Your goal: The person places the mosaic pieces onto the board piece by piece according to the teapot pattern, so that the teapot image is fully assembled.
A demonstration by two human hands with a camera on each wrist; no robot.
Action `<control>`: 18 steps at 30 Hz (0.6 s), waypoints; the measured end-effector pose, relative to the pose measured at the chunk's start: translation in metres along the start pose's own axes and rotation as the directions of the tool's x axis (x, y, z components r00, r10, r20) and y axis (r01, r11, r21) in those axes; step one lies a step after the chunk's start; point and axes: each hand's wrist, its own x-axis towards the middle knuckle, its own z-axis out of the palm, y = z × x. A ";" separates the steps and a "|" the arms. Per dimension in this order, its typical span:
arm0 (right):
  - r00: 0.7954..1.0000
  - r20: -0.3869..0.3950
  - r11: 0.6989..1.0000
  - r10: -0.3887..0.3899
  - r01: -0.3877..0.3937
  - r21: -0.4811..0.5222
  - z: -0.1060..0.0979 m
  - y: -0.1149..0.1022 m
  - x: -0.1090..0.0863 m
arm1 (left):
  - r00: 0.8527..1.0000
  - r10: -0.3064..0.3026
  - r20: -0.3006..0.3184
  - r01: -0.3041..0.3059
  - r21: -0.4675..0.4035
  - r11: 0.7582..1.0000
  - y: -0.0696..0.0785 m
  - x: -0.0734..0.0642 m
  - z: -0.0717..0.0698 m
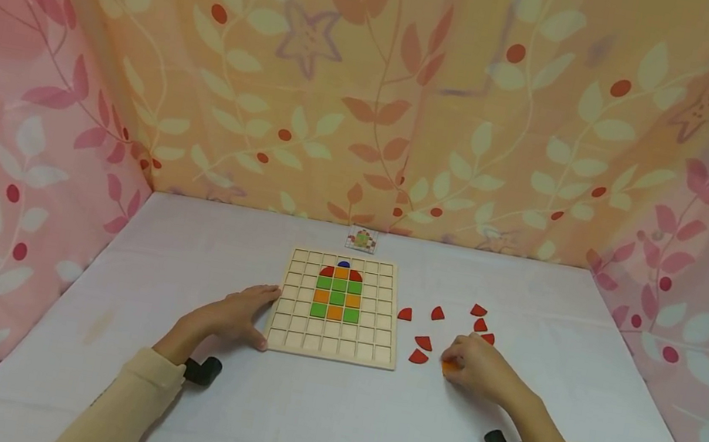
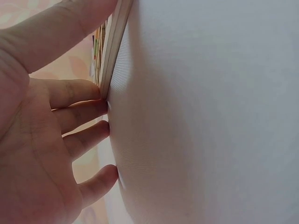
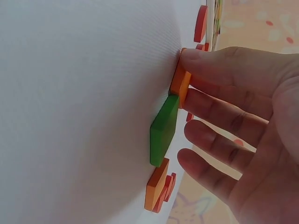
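A square wooden grid board (image 1: 295,326) lies on the table. On it, green, orange and red pieces with a blue half-round (image 1: 343,264) on top form a tower shape. My left hand (image 1: 231,314) rests at the board's left side, its fingers nearly straight and touching the wooden edge (image 2: 115,49). Right of the board, my right hand (image 1: 478,363) pinches an orange square tile (image 3: 177,79) between thumb and fingers, down at the tabletop. A green tile (image 3: 163,133) lies against the orange one, and a second orange tile (image 3: 156,184) lies beyond; the hand hides both in the head view.
Several red quarter-round pieces (image 1: 422,343) lie scattered between the board and my right hand and behind that hand. A small picture card (image 1: 362,239) stands behind the board. Flowered cloth (image 1: 375,99) walls off the back and both sides of the white table (image 1: 319,434).
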 end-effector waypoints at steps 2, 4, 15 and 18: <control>1.000 -0.001 1.000 -0.003 0.003 -0.010 -0.001 0.000 0.000 | 1.000 0.002 -0.002 -0.002 -0.003 1.000 -0.001 0.000 0.001; 1.000 -0.005 1.000 -0.006 0.006 -0.020 -0.002 0.000 0.000 | 1.000 0.006 -0.007 -0.006 -0.008 1.000 -0.001 0.000 0.001; 0.998 -0.047 0.999 -0.030 0.030 0.013 -0.005 0.002 0.001 | 1.000 0.025 -0.003 -0.025 -0.011 1.000 -0.003 0.001 0.001; 0.998 -0.059 0.999 -0.020 0.023 0.041 -0.006 -0.001 0.004 | 1.000 0.026 -0.001 -0.026 -0.015 1.000 -0.003 0.000 0.000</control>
